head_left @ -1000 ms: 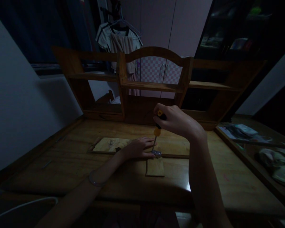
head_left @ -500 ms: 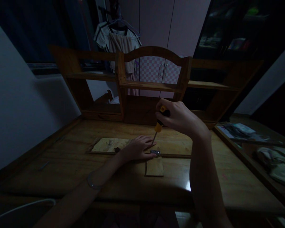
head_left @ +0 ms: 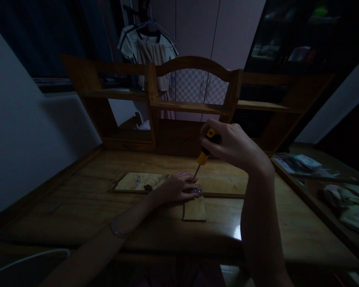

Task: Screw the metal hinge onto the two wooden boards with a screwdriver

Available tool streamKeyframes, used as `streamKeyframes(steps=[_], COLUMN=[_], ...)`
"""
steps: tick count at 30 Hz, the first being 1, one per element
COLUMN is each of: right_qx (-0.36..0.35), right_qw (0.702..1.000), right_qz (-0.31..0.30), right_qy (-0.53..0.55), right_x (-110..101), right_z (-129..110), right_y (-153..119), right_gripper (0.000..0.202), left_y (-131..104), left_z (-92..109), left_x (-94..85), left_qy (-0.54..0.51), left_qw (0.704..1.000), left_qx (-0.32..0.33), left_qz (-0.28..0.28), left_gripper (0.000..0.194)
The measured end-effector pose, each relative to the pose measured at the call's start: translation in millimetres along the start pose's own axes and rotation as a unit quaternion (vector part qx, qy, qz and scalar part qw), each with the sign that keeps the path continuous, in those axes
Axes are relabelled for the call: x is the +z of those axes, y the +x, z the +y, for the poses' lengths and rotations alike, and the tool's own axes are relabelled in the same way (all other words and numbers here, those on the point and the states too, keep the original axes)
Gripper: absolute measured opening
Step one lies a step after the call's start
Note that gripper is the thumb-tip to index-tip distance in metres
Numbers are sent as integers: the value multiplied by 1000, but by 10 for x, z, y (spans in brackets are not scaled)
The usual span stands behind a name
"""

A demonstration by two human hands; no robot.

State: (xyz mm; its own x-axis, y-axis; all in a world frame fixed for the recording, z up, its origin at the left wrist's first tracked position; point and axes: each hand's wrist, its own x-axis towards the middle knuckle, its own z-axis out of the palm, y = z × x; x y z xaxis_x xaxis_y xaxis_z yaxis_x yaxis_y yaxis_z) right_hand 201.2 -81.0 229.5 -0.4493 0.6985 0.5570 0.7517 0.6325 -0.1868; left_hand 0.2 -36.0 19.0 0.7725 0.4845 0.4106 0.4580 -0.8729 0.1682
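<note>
My right hand [head_left: 227, 141] is wrapped round the yellow and black handle of a screwdriver [head_left: 202, 156], whose shaft slants down to the fingers of my left hand [head_left: 179, 186]. That left hand lies on a long wooden board [head_left: 221, 186], its thumb and fingers around the screwdriver's tip and a small metal hinge-like piece [head_left: 197, 191]. What its fingertips pinch, if anything, is too small to make out. A small square wooden piece [head_left: 194, 210] touches or nearly touches the board's front edge, below the metal piece.
The wooden desk [head_left: 89, 215] carries a shelf unit [head_left: 191, 107] along its back. Small thin items [head_left: 55, 207] lie at the left. Papers and a packet [head_left: 308, 163] and cloth [head_left: 356, 203] are at the right. A white cable [head_left: 32, 257] runs at the lower left.
My right hand and the screwdriver handle have moved slightly right and up. My left fingers have shifted a little to the right, over more of the metal piece.
</note>
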Motion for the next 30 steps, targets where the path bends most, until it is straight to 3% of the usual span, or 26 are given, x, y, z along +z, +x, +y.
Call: streamKeyframes(steps=[10, 23, 27, 30], right_qx=[5, 8, 23, 13], right_qw=[999, 998, 992, 978], right_qz=[35, 59, 110, 183], right_qy=[2, -24, -52, -99], right_x=[-164, -231, -306, -380], right_z=[61, 49, -37, -248], right_y=[-72, -136, -196, -335], right_gripper=[15, 14, 28, 41], left_y=[9, -2, 9, 10], left_z=[25, -26, -61, -83], left_x=[7, 29, 12, -5], left_qy=[30, -10, -10, -3], left_qw=[999, 1000, 999, 997], left_qx=[11, 15, 17, 2], left_qz=[-2, 11, 44, 73], left_gripper=[31, 36, 43, 38])
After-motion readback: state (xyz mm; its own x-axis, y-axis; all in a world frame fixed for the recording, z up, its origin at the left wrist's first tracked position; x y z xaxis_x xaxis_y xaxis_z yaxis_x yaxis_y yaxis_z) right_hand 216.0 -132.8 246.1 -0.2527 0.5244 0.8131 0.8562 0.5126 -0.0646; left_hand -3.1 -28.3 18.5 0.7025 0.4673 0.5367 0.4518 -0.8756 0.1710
